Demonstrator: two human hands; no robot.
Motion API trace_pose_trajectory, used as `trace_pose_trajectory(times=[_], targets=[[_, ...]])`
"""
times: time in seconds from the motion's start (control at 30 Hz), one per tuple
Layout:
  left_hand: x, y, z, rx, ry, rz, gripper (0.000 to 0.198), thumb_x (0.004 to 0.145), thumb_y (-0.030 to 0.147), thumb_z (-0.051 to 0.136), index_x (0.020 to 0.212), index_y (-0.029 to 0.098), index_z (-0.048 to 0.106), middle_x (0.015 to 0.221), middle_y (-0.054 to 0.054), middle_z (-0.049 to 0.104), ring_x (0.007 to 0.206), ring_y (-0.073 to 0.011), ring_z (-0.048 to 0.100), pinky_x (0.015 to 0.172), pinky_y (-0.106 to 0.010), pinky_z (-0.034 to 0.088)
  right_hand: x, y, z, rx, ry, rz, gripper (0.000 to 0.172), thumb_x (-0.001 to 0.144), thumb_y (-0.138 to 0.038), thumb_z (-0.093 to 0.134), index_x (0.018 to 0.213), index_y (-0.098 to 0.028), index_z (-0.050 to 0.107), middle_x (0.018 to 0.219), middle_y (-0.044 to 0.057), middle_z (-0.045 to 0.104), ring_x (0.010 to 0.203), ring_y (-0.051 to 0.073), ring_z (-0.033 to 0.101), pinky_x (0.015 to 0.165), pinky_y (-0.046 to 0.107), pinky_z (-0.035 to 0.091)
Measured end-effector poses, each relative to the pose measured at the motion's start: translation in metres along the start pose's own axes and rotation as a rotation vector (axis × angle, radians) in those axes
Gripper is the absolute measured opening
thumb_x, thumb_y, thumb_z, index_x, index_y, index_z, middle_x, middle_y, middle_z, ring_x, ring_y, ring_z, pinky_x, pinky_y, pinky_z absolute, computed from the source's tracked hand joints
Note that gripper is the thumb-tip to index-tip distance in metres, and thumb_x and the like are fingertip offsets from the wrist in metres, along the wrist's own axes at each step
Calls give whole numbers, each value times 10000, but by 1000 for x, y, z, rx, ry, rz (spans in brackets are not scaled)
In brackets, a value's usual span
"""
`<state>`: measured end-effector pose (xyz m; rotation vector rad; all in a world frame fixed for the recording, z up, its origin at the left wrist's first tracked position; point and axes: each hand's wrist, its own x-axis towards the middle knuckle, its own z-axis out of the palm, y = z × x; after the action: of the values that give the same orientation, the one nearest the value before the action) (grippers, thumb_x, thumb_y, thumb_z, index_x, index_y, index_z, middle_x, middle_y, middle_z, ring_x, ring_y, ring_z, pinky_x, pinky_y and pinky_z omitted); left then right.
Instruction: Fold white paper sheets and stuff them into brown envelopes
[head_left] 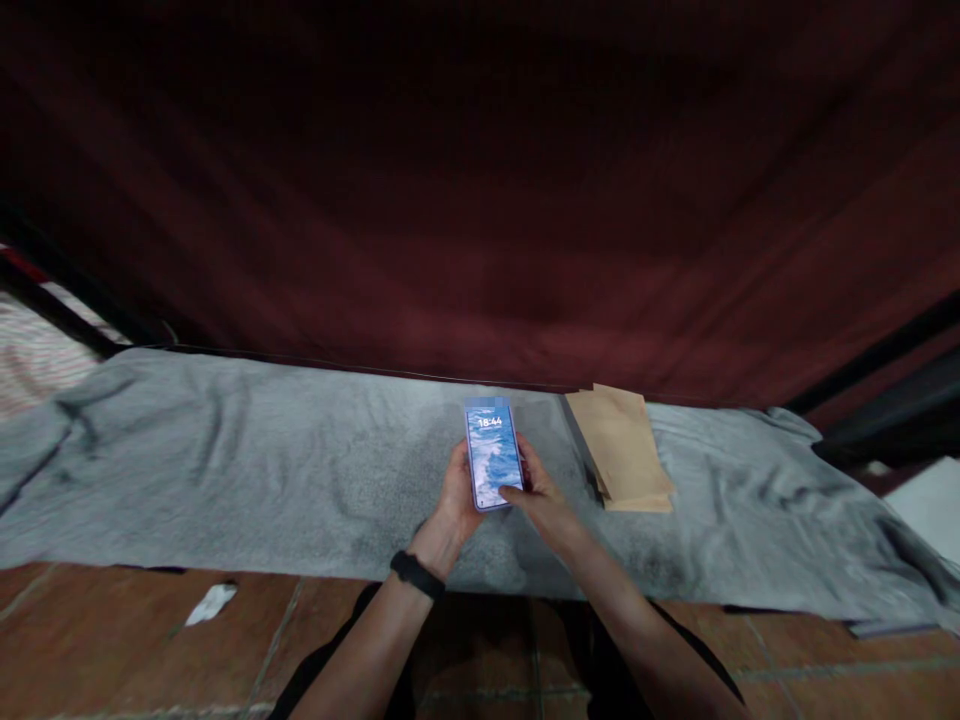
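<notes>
A phone (491, 455) with a lit screen reading 18:44 over a blue and white wave picture is held upright above the grey cloth (315, 460). My left hand (457, 495) grips its left side and lower edge; a black band is on that wrist. My right hand (538, 485) holds the right side, with the thumb lying on the lower part of the screen. The fingers behind the phone are hidden. Just right of my right hand, a stack of brown paper sheets or bags (622, 445) lies on the cloth.
A dark red curtain (480, 250) hangs behind the cloth-covered surface. Dark bars (885, 350) stand at both sides. Below the front edge is a tiled floor (135, 650) with a crumpled white scrap (211, 603). Something white (930, 505) shows at the far right.
</notes>
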<state>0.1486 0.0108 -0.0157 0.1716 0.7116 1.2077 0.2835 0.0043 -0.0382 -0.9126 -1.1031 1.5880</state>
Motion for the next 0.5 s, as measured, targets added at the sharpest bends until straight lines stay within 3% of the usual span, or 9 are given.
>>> trace_pose_trajectory(times=[0.23, 0.5], targets=[[0, 0, -1, -22, 46, 27, 354, 892, 425, 541, 934, 125, 725, 849, -72, 773, 728, -219, 722, 814, -356, 575, 3, 12, 1, -36, 5, -53, 925, 660, -218, 781, 1492, -329, 393, 1429, 8, 576, 1304, 291, 535, 1150, 476, 363], [-3, 2, -1, -5, 81, 40, 356, 910, 424, 529, 914, 126, 724, 809, -58, 764, 687, -198, 708, 794, -325, 566, -1, 3, 8, -45, 30, -31, 898, 673, -236, 758, 1494, -322, 406, 1466, -3, 551, 1343, 283, 504, 1178, 475, 336]])
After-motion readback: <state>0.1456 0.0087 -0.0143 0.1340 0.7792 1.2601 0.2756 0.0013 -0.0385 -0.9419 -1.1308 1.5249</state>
